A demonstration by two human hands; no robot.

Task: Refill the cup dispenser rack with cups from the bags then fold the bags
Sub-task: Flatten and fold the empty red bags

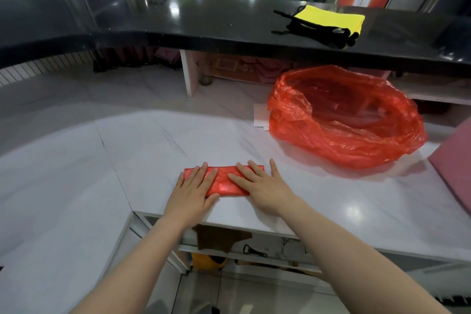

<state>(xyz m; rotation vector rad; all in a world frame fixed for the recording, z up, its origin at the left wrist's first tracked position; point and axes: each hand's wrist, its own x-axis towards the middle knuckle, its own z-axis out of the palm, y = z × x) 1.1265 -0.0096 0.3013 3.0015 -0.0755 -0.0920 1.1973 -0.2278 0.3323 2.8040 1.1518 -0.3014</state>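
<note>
Pressing down with both palms is the right way to finish this fold. The folded red bag (pixel 224 181) lies as a narrow flat strip on the white marble counter (pixel 344 196), close to its near edge. The left hand (pixel 191 191) rests flat on the strip's left end, fingers straight and spread. The right hand (pixel 260 183) rests flat on the right end, fingers also straight and fanned; its outer fingers lie past the bag on the bare counter. Neither hand pinches anything.

To do this step well, I judge that the palms should slide outward from the middle towards both ends, pushing trapped air out so the thin plastic does not spring back. Keeping one hand planted while the other lifts an end for the next fold would probably stop the slippery film from sliding off the near edge.

Counted: one folded bag under the hands and one open red bag (pixel 351 120) standing loose and puffed, far and to the right on the same counter, well apart from the hands. So two bags are visible, one still unfolded. No cups and no dispenser rack are in view. One yellow cloth with black straps (pixel 331 23) lies on the far black counter (pixel 178 20).
</note>
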